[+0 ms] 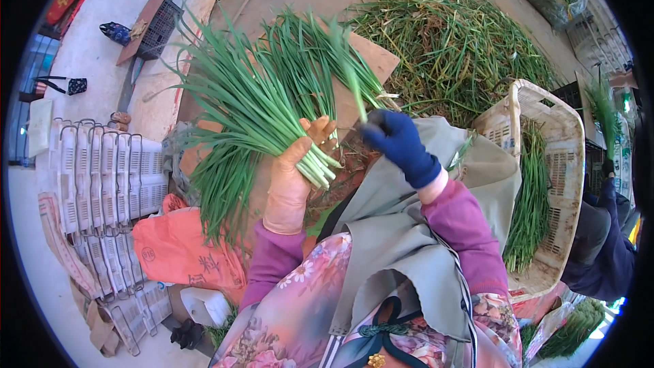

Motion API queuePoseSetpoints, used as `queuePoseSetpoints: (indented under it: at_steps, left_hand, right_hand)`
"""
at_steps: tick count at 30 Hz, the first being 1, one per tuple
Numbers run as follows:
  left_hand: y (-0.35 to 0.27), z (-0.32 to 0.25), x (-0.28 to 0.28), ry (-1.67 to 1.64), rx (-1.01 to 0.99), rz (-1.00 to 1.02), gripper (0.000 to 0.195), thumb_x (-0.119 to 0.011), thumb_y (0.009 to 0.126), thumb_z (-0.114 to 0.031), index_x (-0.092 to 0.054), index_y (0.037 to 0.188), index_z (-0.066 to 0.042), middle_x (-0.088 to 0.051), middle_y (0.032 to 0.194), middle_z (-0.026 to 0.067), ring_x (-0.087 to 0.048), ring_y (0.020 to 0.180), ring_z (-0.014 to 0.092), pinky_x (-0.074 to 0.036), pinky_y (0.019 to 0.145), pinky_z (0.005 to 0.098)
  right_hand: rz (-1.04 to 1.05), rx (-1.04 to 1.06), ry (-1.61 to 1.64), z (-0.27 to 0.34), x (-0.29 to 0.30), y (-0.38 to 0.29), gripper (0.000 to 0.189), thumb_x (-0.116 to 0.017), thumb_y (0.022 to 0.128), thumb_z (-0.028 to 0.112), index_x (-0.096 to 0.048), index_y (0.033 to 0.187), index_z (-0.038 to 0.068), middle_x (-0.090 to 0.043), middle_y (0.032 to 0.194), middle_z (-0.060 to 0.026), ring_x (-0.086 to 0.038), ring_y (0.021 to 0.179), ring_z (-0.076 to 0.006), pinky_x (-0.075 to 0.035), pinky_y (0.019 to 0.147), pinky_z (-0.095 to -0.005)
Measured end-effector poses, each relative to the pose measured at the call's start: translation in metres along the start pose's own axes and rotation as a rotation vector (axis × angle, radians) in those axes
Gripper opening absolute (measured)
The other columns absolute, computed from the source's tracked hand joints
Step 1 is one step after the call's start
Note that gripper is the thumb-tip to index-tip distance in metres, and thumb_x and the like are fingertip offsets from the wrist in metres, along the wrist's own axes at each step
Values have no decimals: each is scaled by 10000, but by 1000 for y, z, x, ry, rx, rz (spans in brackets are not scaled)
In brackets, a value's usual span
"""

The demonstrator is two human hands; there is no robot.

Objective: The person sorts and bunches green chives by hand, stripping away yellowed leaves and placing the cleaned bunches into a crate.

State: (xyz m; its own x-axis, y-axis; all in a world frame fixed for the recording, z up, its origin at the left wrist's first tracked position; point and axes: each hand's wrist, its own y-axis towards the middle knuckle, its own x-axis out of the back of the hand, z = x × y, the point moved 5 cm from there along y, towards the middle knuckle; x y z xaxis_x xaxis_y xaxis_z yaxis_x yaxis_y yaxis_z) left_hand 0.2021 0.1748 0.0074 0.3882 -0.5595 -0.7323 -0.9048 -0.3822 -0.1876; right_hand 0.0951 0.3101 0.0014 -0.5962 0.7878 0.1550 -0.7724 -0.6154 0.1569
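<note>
A bunch of long green leafy stalks with pale ends, likely Chinese chives (265, 107), rests across my left hand (299, 174). That hand wears a thin tan glove; its thumb lies over the stalks and its fingertips rise behind them. My right hand (398, 143), in a dark blue knit glove, pinches a blurred green stalk (351, 74) by its lower end, just right of the bunch. Behind the bunch, more green stalks (306, 56) lie on a brown board (375, 56). Further leaves (225, 194) hang below my left wrist.
A heap of loose green and brown leaves (444, 46) lies beyond. To the right, a dirty white plastic crate (567, 163) holds green stalks. White crates (107, 179) and a red bag (189, 250) are at left. Another person (598, 245) sits at the far right, holding greens.
</note>
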Motion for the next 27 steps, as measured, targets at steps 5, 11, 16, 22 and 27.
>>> queuePoseSetpoints:
  at_steps: [5, 11, 16, 22, 27]
  left_hand:
    - [7, 13, -15, 17, 101, 75, 308, -581, 769, -153, -504, 1053, -63, -532, 1110, 162, -535, 996, 283, -445, 856, 397]
    - [-2, 5, -27, -46, 40, 62, 400, -637, 689, -80, -478, 1055, -58, -608, 876, 86, -605, 809, 252, -434, 866, 385]
    - [2, -10, -50, -10, -133, 137, 431, -659, 677, -65, -478, 1068, -60, -609, 858, 68, -594, 774, 211, -480, 789, 364]
    - [3, -15, -57, 69, -141, 113, 447, -627, 697, -23, -452, 1109, -27, -602, 878, 108, -582, 746, 209, -491, 740, 367]
    - [12, -33, -69, 152, -104, 167, 410, -632, 739, -100, -438, 1093, -28, -594, 873, 90, -574, 699, 154, -498, 637, 338]
  right_hand:
    - [166, 360, -461, 41, -27, -27, 215, -626, 709, 239, -498, 623, 89, -499, 551, -101, -501, 507, -303, -386, 452, -376]
    - [413, 43, 194, 16, -11, -22, 121, -573, 796, 174, -583, 803, 53, -567, 621, -35, -545, 514, -154, -421, 467, -300]
    - [235, 47, 457, 19, 5, -22, 447, -596, 792, 206, -436, 1174, 35, -531, 1006, -35, -523, 807, -120, -425, 751, -261]
    - [237, 323, -317, 45, -9, -40, 215, -590, 766, 286, -538, 815, 83, -508, 598, -150, -500, 535, -351, -378, 468, -421]
    - [127, 246, -178, 14, 20, -50, 123, -589, 775, 161, -570, 847, 63, -532, 563, -105, -529, 495, -275, -402, 461, -346]
